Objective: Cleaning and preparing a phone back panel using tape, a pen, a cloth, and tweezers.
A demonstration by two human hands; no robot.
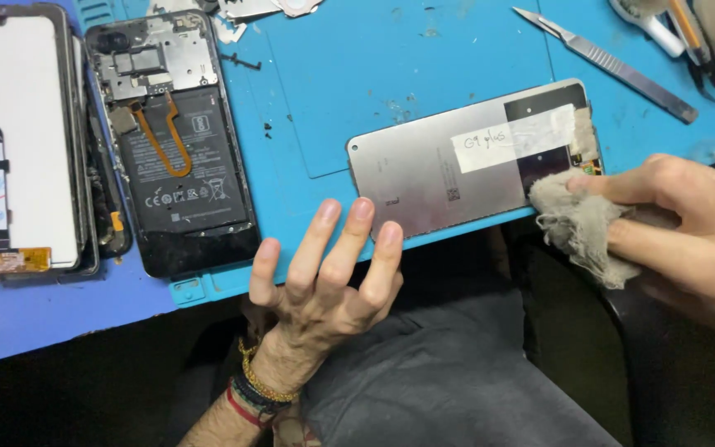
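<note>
Left hand (324, 277): lower centre of frame, fingers spread, gripping nothing; fingertips at the near edge of the screen panel, contact unclear.
Right hand (680, 228): right edge of frame, fingers pressed together on a grey cloth (577, 223), pinching it against the panel's right end.
Screen panel (465, 161): centre right, silver back up, lying flat on the blue mat (357, 74), near edge overhanging the mat's front.
Opened phone (171, 141): upper left, battery exposed.
White display (14, 141): far left.
Scalpel (606, 62): upper right, well apart from both hands.
</note>
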